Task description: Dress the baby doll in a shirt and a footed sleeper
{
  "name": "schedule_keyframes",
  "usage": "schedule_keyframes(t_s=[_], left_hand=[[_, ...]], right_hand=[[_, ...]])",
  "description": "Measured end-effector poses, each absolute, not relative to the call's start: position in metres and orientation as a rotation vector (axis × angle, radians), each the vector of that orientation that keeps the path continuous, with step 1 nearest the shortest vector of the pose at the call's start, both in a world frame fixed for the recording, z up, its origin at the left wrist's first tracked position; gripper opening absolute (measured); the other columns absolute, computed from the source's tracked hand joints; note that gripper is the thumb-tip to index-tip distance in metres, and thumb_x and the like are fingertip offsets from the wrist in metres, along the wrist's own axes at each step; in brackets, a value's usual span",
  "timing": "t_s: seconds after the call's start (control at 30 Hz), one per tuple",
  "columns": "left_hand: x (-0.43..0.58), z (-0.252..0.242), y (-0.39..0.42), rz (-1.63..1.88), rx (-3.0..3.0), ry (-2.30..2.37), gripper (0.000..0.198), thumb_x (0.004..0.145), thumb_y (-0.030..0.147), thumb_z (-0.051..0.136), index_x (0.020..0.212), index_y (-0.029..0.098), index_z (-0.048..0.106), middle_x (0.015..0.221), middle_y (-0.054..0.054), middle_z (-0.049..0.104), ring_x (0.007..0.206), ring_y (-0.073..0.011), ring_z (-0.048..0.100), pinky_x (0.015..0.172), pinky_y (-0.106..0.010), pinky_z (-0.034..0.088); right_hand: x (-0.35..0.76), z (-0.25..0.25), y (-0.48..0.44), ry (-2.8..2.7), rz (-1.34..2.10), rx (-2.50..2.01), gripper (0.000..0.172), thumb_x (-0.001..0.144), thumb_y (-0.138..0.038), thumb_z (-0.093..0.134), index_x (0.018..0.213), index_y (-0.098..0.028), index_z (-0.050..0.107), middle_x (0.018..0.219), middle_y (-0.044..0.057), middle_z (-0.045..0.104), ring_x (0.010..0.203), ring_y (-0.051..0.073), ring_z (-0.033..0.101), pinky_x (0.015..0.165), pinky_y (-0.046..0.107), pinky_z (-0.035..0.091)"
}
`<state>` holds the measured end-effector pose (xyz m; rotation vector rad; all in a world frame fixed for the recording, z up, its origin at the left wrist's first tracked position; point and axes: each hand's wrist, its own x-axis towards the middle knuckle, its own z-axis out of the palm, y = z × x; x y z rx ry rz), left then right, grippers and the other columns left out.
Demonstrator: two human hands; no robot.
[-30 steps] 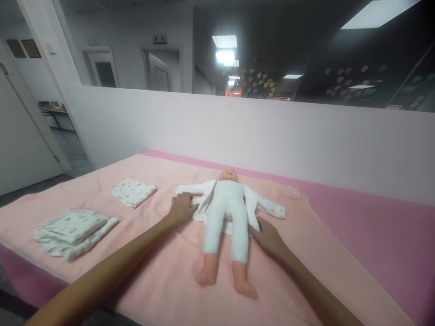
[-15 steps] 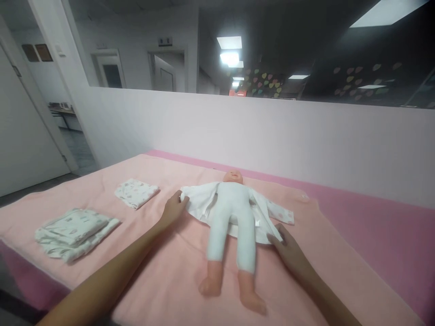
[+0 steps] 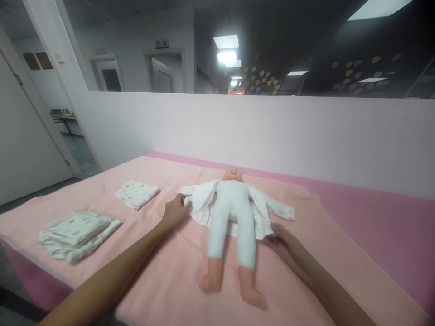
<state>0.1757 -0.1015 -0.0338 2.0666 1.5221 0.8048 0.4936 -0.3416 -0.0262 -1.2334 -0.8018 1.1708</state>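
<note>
A baby doll [image 3: 232, 203] lies on its back with its bare feet toward me. It wears a white baby shirt [image 3: 203, 202], spread open at the front, with the sleeves stretched out to both sides. My left hand [image 3: 176, 209] is closed on the shirt's left front edge, fingers pinching the cloth. At the lower right corner of the shirt, my right hand [image 3: 279, 237] is closed on the hem, its fingertips partly hidden under the cloth. A printed pattern shows on the right sleeve [image 3: 281, 209].
Two folded printed cloths lie to the left: a small one [image 3: 137, 194] farther back and a thicker stack [image 3: 78, 233] nearer. Beneath everything is a peach blanket [image 3: 170, 280] over a pink surface [image 3: 367, 199]. A white wall [image 3: 258, 131] with a window rises behind.
My right hand has moved slightly inward, drawing the right shirt flap toward the doll; its fingers have turned under the hem. My left hand has shifted a little right with its edge.
</note>
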Motion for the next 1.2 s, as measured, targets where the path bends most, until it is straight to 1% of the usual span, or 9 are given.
schedule_keyframes(t_s=[0.2, 0.37, 0.47, 0.57, 0.7, 0.77, 0.93, 1.03, 1.2], left_hand=[[0.175, -0.038, -0.095, 0.964, 2.030, 1.427, 0.027, 0.090, 0.040, 0.053, 0.111, 0.023, 0.058, 0.108, -0.004, 0.072, 0.095, -0.0248, 0.065, 0.079, -0.034, 0.047], [0.171, -0.037, -0.095, 0.949, 1.947, 1.433, 0.034, 0.087, 0.037, 0.054, 0.119, 0.024, 0.054, 0.106, -0.004, 0.072, 0.093, -0.0250, 0.067, 0.076, -0.034, 0.047], [0.169, -0.038, -0.094, 0.828, 2.014, 1.527, 0.036, 0.086, 0.039, 0.056, 0.118, 0.024, 0.055, 0.093, -0.004, 0.072, 0.091, -0.0292, 0.066, 0.081, -0.038, 0.045], [0.169, -0.041, -0.094, 0.756, 2.187, 1.546, 0.031, 0.084, 0.036, 0.056, 0.113, 0.023, 0.056, 0.084, -0.002, 0.071, 0.090, -0.0311, 0.065, 0.095, -0.046, 0.039], [0.174, -0.042, -0.096, 0.773, 2.272, 1.540, 0.029, 0.088, 0.038, 0.054, 0.111, 0.021, 0.057, 0.098, -0.008, 0.073, 0.104, -0.0340, 0.062, 0.103, -0.050, 0.032], [0.179, -0.039, -0.097, 0.787, 2.254, 1.517, 0.030, 0.092, 0.043, 0.051, 0.112, 0.022, 0.058, 0.106, -0.009, 0.074, 0.112, -0.0346, 0.059, 0.104, -0.050, 0.031], [0.205, -0.014, -0.082, 0.949, 2.460, 1.444, 0.035, 0.095, 0.045, 0.050, 0.117, 0.019, 0.060, 0.129, -0.014, 0.067, 0.124, -0.0363, 0.050, 0.108, -0.051, 0.031], [0.232, 0.003, -0.057, 0.830, 2.490, 1.279, 0.042, 0.097, 0.051, 0.047, 0.121, 0.020, 0.061, 0.133, -0.013, 0.066, 0.131, -0.0365, 0.048, 0.112, -0.051, 0.032], [0.275, 0.013, -0.004, 0.436, 2.323, 1.162, 0.061, 0.097, 0.068, 0.038, 0.113, 0.017, 0.068, 0.128, -0.015, 0.071, 0.115, -0.0346, 0.064, 0.096, -0.042, 0.047]], right_hand=[[0.519, -0.041, -0.338, -0.887, 0.685, -1.533, 0.050, 0.078, -0.066, 0.071, 0.097, -0.020, 0.065, 0.101, 0.008, 0.070, 0.099, 0.031, 0.066, 0.084, 0.039, 0.056], [0.532, -0.047, -0.347, -0.982, 0.277, -1.860, 0.043, 0.081, -0.060, 0.064, 0.104, -0.023, 0.064, 0.092, 0.003, 0.068, 0.072, 0.021, 0.058, 0.072, 0.034, 0.049], [0.533, -0.053, -0.350, -1.100, 0.330, -1.920, 0.042, 0.080, -0.053, 0.061, 0.111, -0.026, 0.062, 0.103, 0.002, 0.070, 0.070, 0.021, 0.059, 0.075, 0.035, 0.049], [0.531, -0.064, -0.347, -1.163, 0.391, -1.944, 0.054, 0.078, -0.052, 0.063, 0.126, -0.027, 0.057, 0.119, 0.005, 0.069, 0.077, 0.023, 0.064, 0.079, 0.038, 0.051], [0.531, -0.073, -0.335, -0.989, 0.343, -1.831, 0.074, 0.078, -0.061, 0.067, 0.137, -0.022, 0.043, 0.131, 0.014, 0.063, 0.109, 0.030, 0.066, 0.090, 0.040, 0.053], [0.535, -0.073, -0.325, -0.914, 0.383, -1.782, 0.078, 0.078, -0.063, 0.069, 0.137, -0.022, 0.039, 0.128, 0.015, 0.064, 0.114, 0.031, 0.066, 0.090, 0.040, 0.055], [0.561, -0.055, -0.287, -0.790, 0.571, -1.827, 0.083, 0.075, -0.062, 0.075, 0.137, -0.024, 0.035, 0.126, 0.017, 0.066, 0.100, 0.029, 0.072, 0.078, 0.039, 0.060], [0.579, -0.041, -0.259, -0.830, 0.538, -1.902, 0.084, 0.076, -0.061, 0.075, 0.140, -0.023, 0.035, 0.127, 0.017, 0.066, 0.100, 0.028, 0.072, 0.078, 0.038, 0.059], [0.594, -0.031, -0.214, -0.936, 0.492, -1.959, 0.077, 0.078, -0.061, 0.073, 0.137, -0.020, 0.044, 0.122, 0.016, 0.069, 0.096, 0.027, 0.071, 0.077, 0.036, 0.057]])
